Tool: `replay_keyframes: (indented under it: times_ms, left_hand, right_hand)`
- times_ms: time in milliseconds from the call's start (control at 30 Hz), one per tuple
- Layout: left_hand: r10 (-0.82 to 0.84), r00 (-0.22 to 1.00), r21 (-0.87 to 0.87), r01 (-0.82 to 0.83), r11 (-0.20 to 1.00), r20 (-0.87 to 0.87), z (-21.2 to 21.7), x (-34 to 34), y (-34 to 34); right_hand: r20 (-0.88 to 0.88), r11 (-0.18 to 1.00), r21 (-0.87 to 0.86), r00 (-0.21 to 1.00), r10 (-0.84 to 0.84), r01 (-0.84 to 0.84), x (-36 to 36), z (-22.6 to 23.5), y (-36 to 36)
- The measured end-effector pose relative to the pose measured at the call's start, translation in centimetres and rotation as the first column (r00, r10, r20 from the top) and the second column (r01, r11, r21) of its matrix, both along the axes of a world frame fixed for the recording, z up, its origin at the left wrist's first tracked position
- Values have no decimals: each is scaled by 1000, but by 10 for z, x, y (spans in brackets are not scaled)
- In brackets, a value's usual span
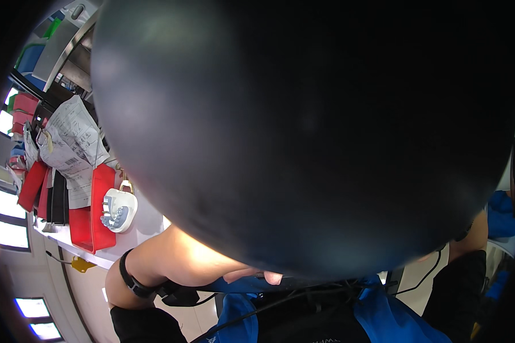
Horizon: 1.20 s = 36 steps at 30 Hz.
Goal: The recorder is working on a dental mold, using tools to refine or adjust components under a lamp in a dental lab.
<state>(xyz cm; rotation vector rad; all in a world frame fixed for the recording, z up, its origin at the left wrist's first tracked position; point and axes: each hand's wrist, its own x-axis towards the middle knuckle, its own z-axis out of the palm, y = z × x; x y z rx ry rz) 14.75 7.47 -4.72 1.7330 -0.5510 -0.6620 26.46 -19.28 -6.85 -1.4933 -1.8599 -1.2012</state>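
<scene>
A large dark, smooth, rounded thing fills most of the head view, very close and blurred; I cannot make out its kind. My left forearm comes in at the lower left with a black band round it. Of my left hand, only bits of fingers show below the dark shape's lower edge; whether they hold anything is hidden. My right arm enters at the right, its hand hidden behind the dark shape. Left of my left forearm, a white plaster dental model with grey teeth and a brass-coloured hinge stands on the white bench.
A red tray stands beside the dental model. Printed paper slips lie over several red and black trays farther left. Thin black cables run near my lap. Something blue is at the right rim.
</scene>
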Motion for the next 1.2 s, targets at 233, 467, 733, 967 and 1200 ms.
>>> replay_keyframes:
  times_ms: [233,467,733,967,1200]
  left_hand:
    - [103,919,-195,-189,962,-380,2,2,-6]
    - [114,920,-216,-206,954,-374,-5,-1,-6]
    - [120,917,-189,-204,961,-380,-14,-7,-3]
    - [100,933,-219,-184,958,-345,-20,-5,-4]
    - [133,975,-249,-175,952,-176,-9,-4,-6]
  right_hand:
    - [-34,996,-77,999,41,-44,2,7,-8]
    - [11,997,-81,1000,14,-13,0,9,-8]
    - [-5,998,-50,999,40,-40,1,4,-7]
    - [61,965,189,983,174,-183,10,6,12]
    - [-80,996,-81,996,35,-41,-2,4,-8]
